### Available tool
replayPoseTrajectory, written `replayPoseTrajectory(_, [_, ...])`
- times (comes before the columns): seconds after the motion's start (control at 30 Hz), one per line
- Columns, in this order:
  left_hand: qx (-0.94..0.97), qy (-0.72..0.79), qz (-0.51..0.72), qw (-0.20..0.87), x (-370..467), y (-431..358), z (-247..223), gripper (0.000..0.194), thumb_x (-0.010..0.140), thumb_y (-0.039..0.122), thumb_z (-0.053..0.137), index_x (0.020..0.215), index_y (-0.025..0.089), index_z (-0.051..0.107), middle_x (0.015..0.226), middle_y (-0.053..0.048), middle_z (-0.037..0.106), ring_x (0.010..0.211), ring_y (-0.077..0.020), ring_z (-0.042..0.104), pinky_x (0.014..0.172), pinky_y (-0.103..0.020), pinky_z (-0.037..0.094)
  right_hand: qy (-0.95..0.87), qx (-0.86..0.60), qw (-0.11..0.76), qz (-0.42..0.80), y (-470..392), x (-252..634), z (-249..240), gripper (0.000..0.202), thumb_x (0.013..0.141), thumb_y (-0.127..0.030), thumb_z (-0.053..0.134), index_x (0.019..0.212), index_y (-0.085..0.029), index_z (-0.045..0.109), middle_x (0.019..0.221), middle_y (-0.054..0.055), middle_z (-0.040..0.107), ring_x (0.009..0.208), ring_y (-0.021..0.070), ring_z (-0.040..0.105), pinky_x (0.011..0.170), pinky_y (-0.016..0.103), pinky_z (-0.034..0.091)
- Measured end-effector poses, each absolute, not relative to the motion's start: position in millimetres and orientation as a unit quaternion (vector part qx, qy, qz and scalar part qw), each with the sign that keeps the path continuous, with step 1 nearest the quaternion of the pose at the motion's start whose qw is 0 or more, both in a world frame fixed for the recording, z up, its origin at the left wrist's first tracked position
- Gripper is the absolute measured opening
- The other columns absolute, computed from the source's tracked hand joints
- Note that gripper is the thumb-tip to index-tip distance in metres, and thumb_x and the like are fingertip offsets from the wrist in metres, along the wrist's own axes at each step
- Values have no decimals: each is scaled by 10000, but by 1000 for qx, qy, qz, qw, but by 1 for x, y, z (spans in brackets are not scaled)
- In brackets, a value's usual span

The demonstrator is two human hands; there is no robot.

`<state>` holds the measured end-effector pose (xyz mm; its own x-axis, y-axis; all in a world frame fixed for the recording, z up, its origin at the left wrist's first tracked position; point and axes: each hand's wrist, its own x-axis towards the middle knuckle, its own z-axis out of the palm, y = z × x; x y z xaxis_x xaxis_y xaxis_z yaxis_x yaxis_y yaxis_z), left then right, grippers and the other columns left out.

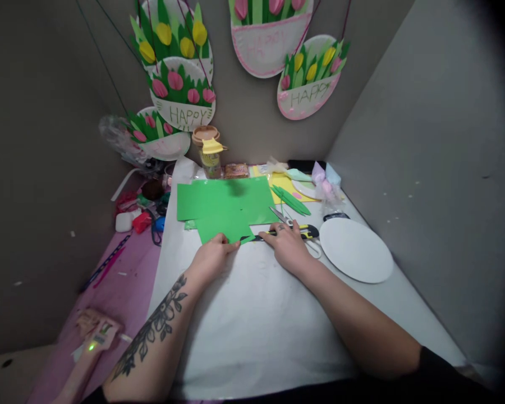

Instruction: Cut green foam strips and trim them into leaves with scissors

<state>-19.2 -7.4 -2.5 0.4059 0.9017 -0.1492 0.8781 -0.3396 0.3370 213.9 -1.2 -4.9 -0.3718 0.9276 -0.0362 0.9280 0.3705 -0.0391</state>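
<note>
My left hand (pixel 212 259) is closed at the lower edge of a sheet of green paper (pixel 221 227), its fingertips toward a narrow folded strip at the corner. My right hand (pixel 288 247) lies over a black-and-yellow utility knife (pixel 309 231), fingers curled on it. The knife's front end points left to the green strip. Just behind the right hand are scissors (pixel 279 214), partly covered by it. More green paper (pixel 227 196) lies flat beyond, overlapping the front sheet. Cut green leaf shapes (pixel 291 201) are stacked to its right.
A white paper plate (pixel 356 249) sits on the right. Along the back stand a lidded cup (pixel 210 160) and small packets. A glue gun (pixel 101 334) rests on pink cloth (pixel 128 286) at left. Paper-plate tulip baskets (pixel 185 92) hang on the wall.
</note>
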Motion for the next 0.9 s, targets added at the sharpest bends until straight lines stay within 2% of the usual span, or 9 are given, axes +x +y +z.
replayPoseTrajectory(0.27, [810,552,46,194,-19,-8,-5,370,944,344,356,1173,333,647,960,-51,590,806,-177,545,733,-259,389,822,569,19,-32,-4,218,-5,554,840,-52,398,1293,-327,563,1209,118,544,1118,258,467,1029,583,128])
replayPoseTrajectory(0.5, [794,578,54,179,-20,-3,-9,450,931,197,330,1342,240,510,1033,-92,621,863,-190,592,764,-264,410,835,550,23,-19,-10,204,-1,517,864,-65,382,1298,-288,554,1190,123,555,1089,254,487,1040,573,108])
replayPoseTrajectory(0.7, [790,581,68,185,-19,-4,-6,415,915,179,351,1259,215,582,1045,-97,628,902,-198,602,801,-284,434,829,558,28,-39,-11,211,1,552,825,-40,412,1280,-308,571,1185,114,560,1093,249,491,1033,567,115])
replayPoseTrajectory(0.9, [780,580,116,203,-22,-2,-10,407,878,143,401,1257,193,540,1108,-95,636,989,-197,594,860,-287,435,836,546,33,-32,-20,195,4,496,875,-89,390,1301,-284,554,1184,131,562,1082,259,492,1031,544,148])
